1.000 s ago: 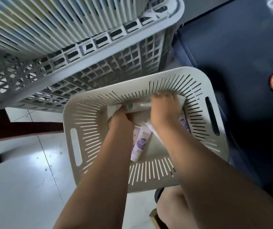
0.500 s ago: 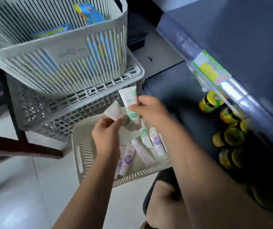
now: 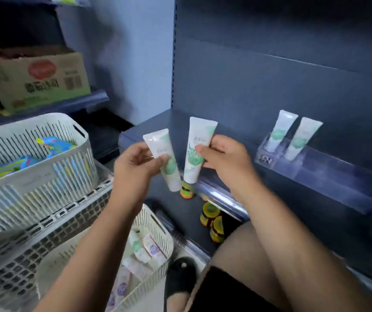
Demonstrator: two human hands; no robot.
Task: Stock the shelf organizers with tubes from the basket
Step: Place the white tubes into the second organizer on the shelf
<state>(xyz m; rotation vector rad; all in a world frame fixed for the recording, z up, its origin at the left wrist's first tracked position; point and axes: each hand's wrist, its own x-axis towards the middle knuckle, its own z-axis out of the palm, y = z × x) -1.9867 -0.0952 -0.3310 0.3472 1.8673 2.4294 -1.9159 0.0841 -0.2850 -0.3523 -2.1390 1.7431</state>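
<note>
The left hand pinches 1 white plastic tube with green print, top tilted left. The right hand grips a 2nd matching white tube, near-upright. Both are cap end down.

The clear acrylic shelf organizer lies right of and beyond the right hand, which is nearer to it. 2 stocked tubes stand cap-down at its left end. The right-hand tube probably goes first, beside them, axis unchanged.

Remaining tubes lie in the white slotted plastic basket below.
</note>
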